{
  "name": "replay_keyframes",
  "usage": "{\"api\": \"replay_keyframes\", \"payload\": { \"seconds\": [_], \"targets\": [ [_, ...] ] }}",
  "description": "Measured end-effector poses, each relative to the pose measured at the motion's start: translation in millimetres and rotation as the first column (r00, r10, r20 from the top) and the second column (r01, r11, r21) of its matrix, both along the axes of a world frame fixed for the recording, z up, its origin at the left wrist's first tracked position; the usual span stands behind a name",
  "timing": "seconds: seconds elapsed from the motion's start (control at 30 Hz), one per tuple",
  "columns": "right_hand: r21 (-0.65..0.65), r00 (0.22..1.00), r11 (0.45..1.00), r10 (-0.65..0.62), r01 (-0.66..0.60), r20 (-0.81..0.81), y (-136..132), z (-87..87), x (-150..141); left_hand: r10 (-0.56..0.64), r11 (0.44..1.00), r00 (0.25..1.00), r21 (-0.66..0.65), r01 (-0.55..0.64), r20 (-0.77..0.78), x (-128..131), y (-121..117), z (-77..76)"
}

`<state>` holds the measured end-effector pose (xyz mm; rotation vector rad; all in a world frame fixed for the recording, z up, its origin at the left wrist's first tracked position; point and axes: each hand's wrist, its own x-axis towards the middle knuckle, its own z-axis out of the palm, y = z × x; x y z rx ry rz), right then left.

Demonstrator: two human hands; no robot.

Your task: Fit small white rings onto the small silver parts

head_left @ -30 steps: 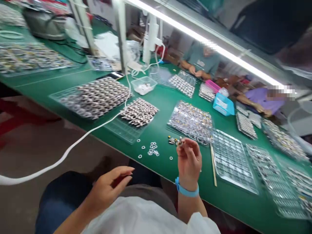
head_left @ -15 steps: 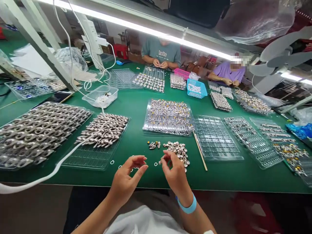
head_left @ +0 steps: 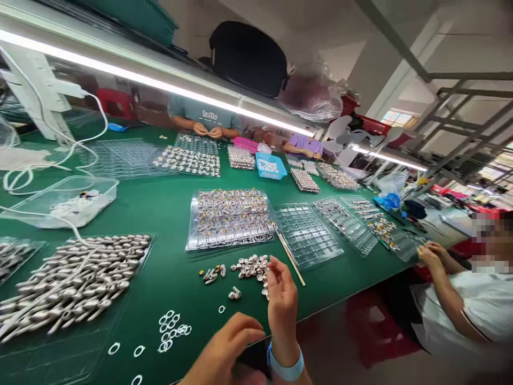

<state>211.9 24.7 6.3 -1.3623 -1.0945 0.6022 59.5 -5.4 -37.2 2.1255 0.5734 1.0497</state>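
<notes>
My right hand (head_left: 282, 299), a blue band on its wrist, is at the right edge of a pile of small round silvery caps (head_left: 250, 266). Its fingers are bent, thumb close to the index fingertip; whatever lies between them is too small to make out. Lower down, my left hand (head_left: 230, 345) hovers at the table's near edge, fingers apart and holding nothing. A small stemmed piece resembling an earbud shell (head_left: 234, 293) lies beyond it. To the left are a loose white ring (head_left: 222, 309) and a cluster of white rings (head_left: 170, 331). Several small stemmed parts (head_left: 211, 274) lie near the caps.
Stemmed silvery shells (head_left: 84, 272) fill a tray at left, near a clear tub (head_left: 106, 187). A full tray of parts (head_left: 230, 216), a wooden stick (head_left: 292, 259) and a clear tray (head_left: 308, 235) lie ahead. Co-workers sit opposite; another person (head_left: 460, 294) is at right.
The view has swung right, bringing a person at right into sight. My right hand has moved away from the small stemmed piece to the caps. My left hand has drawn back, uncovering the rings.
</notes>
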Motion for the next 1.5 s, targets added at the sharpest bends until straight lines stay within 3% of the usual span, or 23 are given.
{"api": "replay_keyframes", "payload": {
  "seconds": [0.07,0.1,0.23,0.4,0.5,0.6,0.67,0.73,0.9,0.93,1.03,1.07,1.13,1.17,1.23,1.37,1.5],
  "targets": [
    [0.003,0.984,0.994,-0.105,0.107,-0.147,2.3,2.3,2.7,-0.112,0.994,0.993,-0.009,0.113,0.045,22.4,-4.4,-11.1],
    [0.005,0.973,0.989,-0.144,0.147,-0.178,2.2,2.8,3.5,-0.11,0.992,0.992,-0.057,0.113,0.062,30.5,-7.3,-16.8],
    [0.044,0.956,0.966,-0.247,0.256,-0.156,-8.6,4.4,4.3,-0.139,0.983,0.99,-0.116,0.141,0.031,39.0,-19.0,-27.6],
    [0.059,0.952,0.951,-0.302,0.305,-0.056,-31.3,8.0,3.0,-0.371,0.927,0.928,-0.048,0.372,0.023,27.1,-28.6,-15.8],
    [0.055,0.969,0.974,-0.224,0.219,0.104,-44.0,6.0,-0.8,-0.421,0.887,0.901,-0.162,0.433,0.106,18.0,-30.6,-3.1],
    [-0.048,0.956,0.998,-0.035,0.051,0.29,-54.6,-4.3,-5.0,-0.283,0.86,0.952,-0.409,0.306,0.118,9.9,-27.2,14.5],
    [-0.167,0.949,0.985,0.081,-0.03,0.305,-62.4,-11.6,-6.0,-0.183,0.809,0.976,-0.545,0.219,0.119,10.0,-22.7,25.1],
    [-0.208,0.949,0.977,0.11,-0.049,0.294,-74.3,-13.7,-5.4,-0.122,0.739,0.978,-0.642,0.205,0.171,15.3,-17.1,30.9],
    [-0.241,0.875,0.951,0.278,-0.193,0.396,-139.5,11.1,-0.9,0.046,0.502,0.963,-0.84,0.206,0.264,25.7,9.8,28.8],
    [-0.242,0.841,0.929,0.36,-0.281,0.405,-157.5,17.4,1.7,0.124,0.478,0.959,-0.862,0.168,0.255,24.1,17.2,29.3],
    [-0.264,0.784,0.834,0.548,-0.484,0.293,-204.1,23.3,17.9,0.31,0.482,0.921,-0.874,0.06,0.234,18.1,30.3,37.2],
    [-0.282,0.777,0.806,0.583,-0.52,0.236,-213.6,18.5,25.7,0.303,0.487,0.924,-0.871,0.062,0.235,18.4,28.9,41.1],
    [-0.216,0.86,0.884,0.458,-0.414,0.225,-220.4,-2.5,40.3,0.23,0.481,0.944,-0.871,0.099,0.235,25.3,16.4,48.2],
    [-0.177,0.93,0.945,0.309,-0.276,0.2,-218.5,-17.3,45.3,0.177,0.47,0.957,-0.874,0.123,0.23,31.8,6.5,50.6],
    [-0.116,0.993,0.991,0.081,-0.071,0.087,-208.4,-49.3,47.7,0.06,0.437,0.975,-0.884,0.168,0.216,48.1,-15.6,51.4],
    [-0.032,0.995,0.999,0.006,-0.009,-0.095,-191.2,-95.2,27.7,-0.044,0.383,0.977,-0.9,0.208,0.207,74.5,-43.8,37.3],
    [-0.025,0.932,0.999,0.026,-0.038,-0.362,-201.0,-113.3,9.9,-0.07,0.338,0.989,-0.929,0.15,0.134,78.9,-46.5,18.0]
  ]
}}
